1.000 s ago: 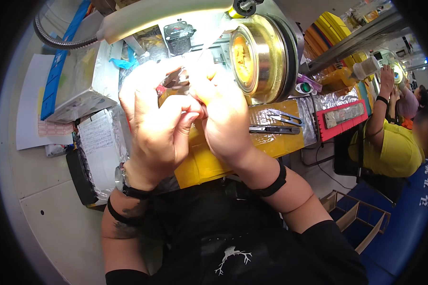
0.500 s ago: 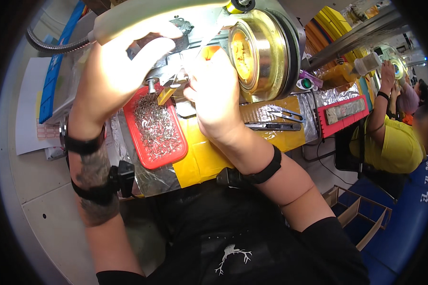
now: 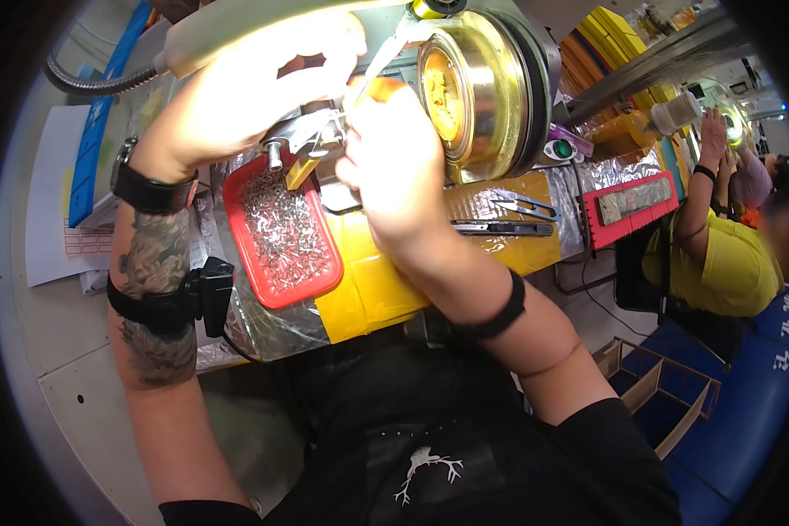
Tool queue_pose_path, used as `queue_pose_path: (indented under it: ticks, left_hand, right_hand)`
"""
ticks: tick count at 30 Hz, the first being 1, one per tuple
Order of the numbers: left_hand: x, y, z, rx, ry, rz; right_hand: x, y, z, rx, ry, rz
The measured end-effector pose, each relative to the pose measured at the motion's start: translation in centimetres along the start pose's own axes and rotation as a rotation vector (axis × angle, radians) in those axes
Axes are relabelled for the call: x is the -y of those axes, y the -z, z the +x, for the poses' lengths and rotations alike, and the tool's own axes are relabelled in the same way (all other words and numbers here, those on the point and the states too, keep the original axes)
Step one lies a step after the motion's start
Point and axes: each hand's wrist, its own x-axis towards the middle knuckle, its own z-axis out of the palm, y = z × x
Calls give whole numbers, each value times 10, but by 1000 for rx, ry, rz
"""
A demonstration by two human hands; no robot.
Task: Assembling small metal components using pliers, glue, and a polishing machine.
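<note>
My left hand (image 3: 254, 88) is raised at the top of a bench machine, its fingers curled around the metal fixture (image 3: 311, 131) there. Just to its right, my right hand (image 3: 390, 167) is pinched on something small at the same fixture; the item itself is hidden by my fingers. A thin silver strip (image 3: 384, 57) runs up between the two hands. Below them a red tray (image 3: 237, 188) of several small metal parts lies on the yellow-taped bench (image 3: 368, 280). A large brass-coloured drum (image 3: 465, 88) sits right of my right hand.
Snips (image 3: 522, 206) and a dark flat tool (image 3: 500, 229) lie on the yellow surface to the right. Beyond them stands a second red tray (image 3: 631, 206). A person in a yellow shirt (image 3: 719, 263) works at far right. Papers (image 3: 57, 219) and a blue rack (image 3: 92, 158) lie left.
My hands were together low over the bench, covering the red tray. The left hand has since lifted up to the machine fixture, the right hand followed, and the tray now shows.
</note>
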Motion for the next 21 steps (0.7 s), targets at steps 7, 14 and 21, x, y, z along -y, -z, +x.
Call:
queue_pose_path:
  ticks: [7, 14, 21]
  left_hand:
    - [-3, -35, -43, -312, 75, 90]
    - [-13, -98, -79, -575, -126, 687]
    - [-4, -97, -81, -471, -186, 517]
  right_hand:
    - [60, 54, -87, 362, 161, -676]
    - [39, 83, -57, 762, 566, -1362]
    - [33, 92, -60, 432, 637, -1217]
